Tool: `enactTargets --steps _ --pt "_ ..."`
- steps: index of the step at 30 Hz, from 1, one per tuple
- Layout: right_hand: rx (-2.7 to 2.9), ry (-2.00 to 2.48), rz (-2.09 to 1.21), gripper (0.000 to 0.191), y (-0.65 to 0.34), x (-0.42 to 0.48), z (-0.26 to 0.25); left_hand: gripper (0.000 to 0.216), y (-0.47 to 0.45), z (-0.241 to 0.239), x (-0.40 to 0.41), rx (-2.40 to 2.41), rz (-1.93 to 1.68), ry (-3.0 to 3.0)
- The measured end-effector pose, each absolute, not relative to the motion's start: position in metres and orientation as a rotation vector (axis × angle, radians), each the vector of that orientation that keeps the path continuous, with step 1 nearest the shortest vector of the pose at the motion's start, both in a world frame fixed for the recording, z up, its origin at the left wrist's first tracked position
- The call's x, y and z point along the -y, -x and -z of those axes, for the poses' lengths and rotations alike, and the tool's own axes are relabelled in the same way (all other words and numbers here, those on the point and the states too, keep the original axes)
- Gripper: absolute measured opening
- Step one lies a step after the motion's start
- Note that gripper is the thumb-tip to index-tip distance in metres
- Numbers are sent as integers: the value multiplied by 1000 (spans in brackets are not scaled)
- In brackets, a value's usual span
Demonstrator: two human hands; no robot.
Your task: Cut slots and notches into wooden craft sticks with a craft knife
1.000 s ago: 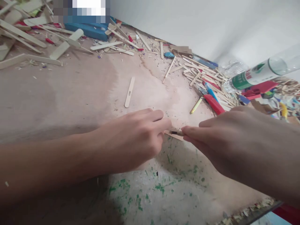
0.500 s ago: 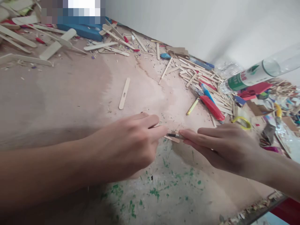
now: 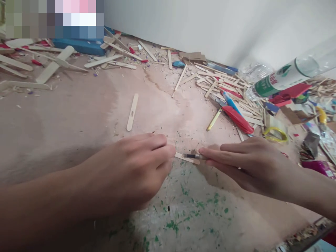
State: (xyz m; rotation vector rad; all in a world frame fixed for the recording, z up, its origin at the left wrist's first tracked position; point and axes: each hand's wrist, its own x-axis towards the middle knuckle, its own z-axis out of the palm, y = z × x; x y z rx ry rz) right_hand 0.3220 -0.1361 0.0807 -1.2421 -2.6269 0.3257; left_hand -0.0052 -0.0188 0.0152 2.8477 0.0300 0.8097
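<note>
The pale, narrow wooden stick [image 3: 189, 160] lies on the surface [image 3: 86, 115] between my hands, its visible end rounded. My left hand [image 3: 143, 168] has its fingers clamped on the other end; my right hand [image 3: 244, 161] pinches a slim cutting tool [image 3: 192, 156] over it. I judge I'm carving; the next stroke calls for steadiness.

A stick [image 3: 188, 159] lies on the table [image 3: 86, 112] between left hand [image 3: 143, 168] and right hand [image 3: 252, 164]. A cutter [image 3: 237, 119] lies left of a bottle [image 3: 282, 79].
</note>
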Motion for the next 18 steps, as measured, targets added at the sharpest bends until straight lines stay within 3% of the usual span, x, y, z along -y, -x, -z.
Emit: enactTargets --steps 10,18 --pt "2766 1276 -390 21 -313 120 -107 73 4 -10 19 -12 -876 -2883" --pt "2966 1080 -26 43 -306 115 -118 70 4 -8 18 -24 -882 -2856"
